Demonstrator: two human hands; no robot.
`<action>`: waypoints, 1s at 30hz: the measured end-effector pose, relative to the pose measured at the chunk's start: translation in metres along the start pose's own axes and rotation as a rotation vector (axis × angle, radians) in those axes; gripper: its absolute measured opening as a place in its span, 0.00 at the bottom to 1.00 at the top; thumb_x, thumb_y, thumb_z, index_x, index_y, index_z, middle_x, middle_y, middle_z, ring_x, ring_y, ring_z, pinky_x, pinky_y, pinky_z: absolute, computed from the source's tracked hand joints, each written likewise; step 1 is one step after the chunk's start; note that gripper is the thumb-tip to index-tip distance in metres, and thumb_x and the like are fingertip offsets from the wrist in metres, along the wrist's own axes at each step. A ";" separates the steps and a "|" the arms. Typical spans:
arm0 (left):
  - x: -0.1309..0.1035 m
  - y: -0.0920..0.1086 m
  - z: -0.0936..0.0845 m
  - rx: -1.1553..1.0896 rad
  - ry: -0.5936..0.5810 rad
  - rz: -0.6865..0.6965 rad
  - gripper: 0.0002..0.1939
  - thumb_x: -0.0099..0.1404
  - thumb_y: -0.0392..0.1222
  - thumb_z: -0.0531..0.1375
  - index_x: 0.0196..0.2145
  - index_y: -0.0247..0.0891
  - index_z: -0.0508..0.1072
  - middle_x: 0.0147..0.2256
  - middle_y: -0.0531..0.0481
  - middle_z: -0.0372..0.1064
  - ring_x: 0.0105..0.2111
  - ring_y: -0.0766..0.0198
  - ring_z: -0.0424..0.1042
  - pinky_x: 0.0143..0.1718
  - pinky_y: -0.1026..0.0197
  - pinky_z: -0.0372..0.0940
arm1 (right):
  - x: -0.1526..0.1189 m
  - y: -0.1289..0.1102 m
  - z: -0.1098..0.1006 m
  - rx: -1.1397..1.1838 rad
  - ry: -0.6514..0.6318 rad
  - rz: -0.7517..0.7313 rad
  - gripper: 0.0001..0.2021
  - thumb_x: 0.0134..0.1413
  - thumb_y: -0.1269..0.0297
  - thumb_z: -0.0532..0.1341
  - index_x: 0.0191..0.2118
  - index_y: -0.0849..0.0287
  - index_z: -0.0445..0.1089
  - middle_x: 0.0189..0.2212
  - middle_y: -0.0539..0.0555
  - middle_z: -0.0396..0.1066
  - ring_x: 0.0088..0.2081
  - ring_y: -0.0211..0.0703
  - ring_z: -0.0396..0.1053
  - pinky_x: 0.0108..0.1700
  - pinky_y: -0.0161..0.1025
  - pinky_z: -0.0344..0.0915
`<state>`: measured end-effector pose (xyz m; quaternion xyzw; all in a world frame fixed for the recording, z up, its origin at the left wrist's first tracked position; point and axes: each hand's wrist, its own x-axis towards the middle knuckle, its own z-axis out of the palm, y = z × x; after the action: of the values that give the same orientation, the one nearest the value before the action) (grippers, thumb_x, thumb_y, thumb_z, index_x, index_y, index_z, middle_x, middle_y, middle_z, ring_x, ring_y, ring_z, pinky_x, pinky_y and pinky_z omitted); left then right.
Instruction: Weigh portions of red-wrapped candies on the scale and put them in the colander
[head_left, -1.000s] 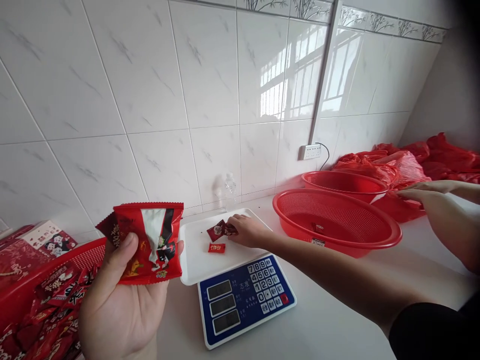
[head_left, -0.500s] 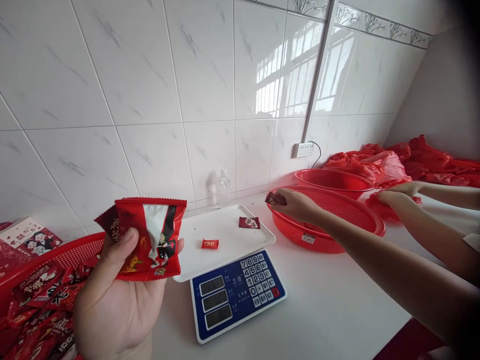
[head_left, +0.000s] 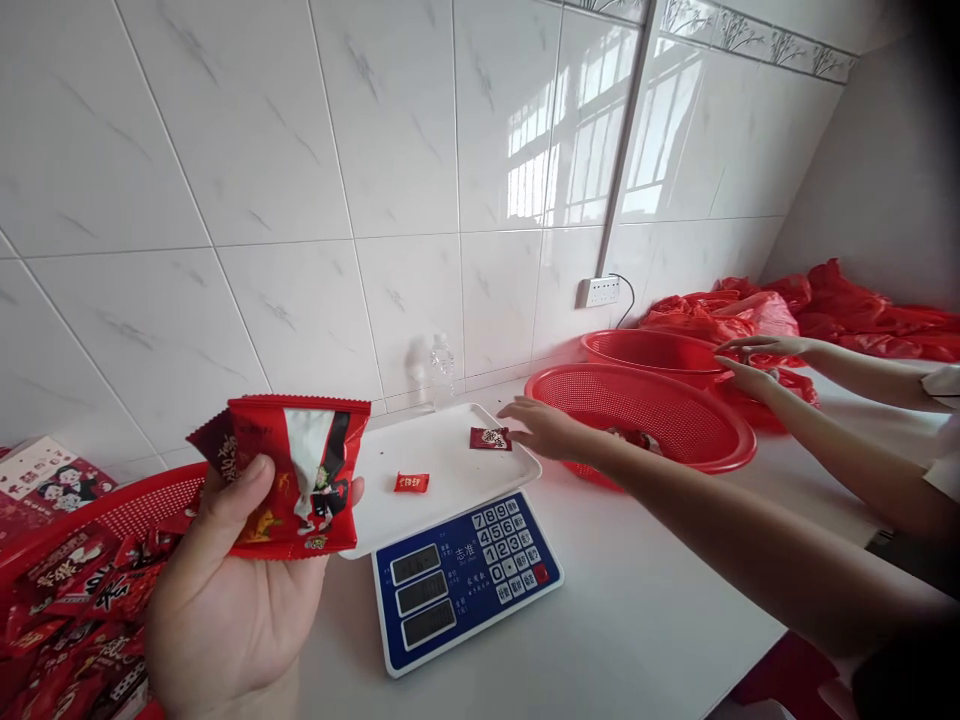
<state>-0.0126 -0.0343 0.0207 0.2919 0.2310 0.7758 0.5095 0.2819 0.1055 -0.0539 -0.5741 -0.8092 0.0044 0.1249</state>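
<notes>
Two packets [head_left: 412, 483] on scale tray [head_left: 450, 455], bottle [head_left: 442, 366] behind, basket [head_left: 701, 425] at right, apparently some items [head_left: 643, 438] inside.

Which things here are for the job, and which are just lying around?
Seem part of the job:
left hand, holding a bright red packet with a darker packet behind it
right hand, close to the dark red packet on the scale
small red packet, also there

Probably just lying around:
clear bottle by the wall
printed box, touched by neither hand
</notes>
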 end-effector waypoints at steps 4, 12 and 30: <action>-0.001 0.003 -0.001 0.009 -0.009 0.035 0.18 0.61 0.30 0.53 0.42 0.49 0.73 0.43 0.53 0.76 0.43 0.58 0.75 0.28 0.62 0.75 | 0.021 -0.029 0.026 0.038 -0.054 -0.076 0.14 0.58 0.67 0.56 0.49 0.56 0.71 0.45 0.59 0.72 0.55 0.57 0.63 0.53 0.52 0.60; 0.002 0.000 0.000 -0.011 0.045 -0.012 0.18 0.60 0.29 0.53 0.42 0.47 0.74 0.38 0.54 0.78 0.34 0.61 0.78 0.26 0.62 0.75 | 0.037 -0.072 0.032 0.156 -0.028 -0.145 0.15 0.61 0.69 0.51 0.49 0.56 0.69 0.47 0.59 0.67 0.44 0.45 0.69 0.41 0.37 0.64; 0.004 -0.006 0.007 0.039 0.107 -0.063 0.14 0.60 0.31 0.55 0.38 0.45 0.76 0.38 0.54 0.77 0.34 0.61 0.76 0.26 0.62 0.75 | 0.027 -0.121 0.041 0.215 -0.117 -0.303 0.06 0.50 0.66 0.59 0.36 0.57 0.69 0.41 0.54 0.66 0.29 0.35 0.64 0.29 0.31 0.60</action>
<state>-0.0049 -0.0273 0.0228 0.2527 0.2821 0.7690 0.5149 0.1523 0.0952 -0.0698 -0.4276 -0.8872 0.1053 0.1377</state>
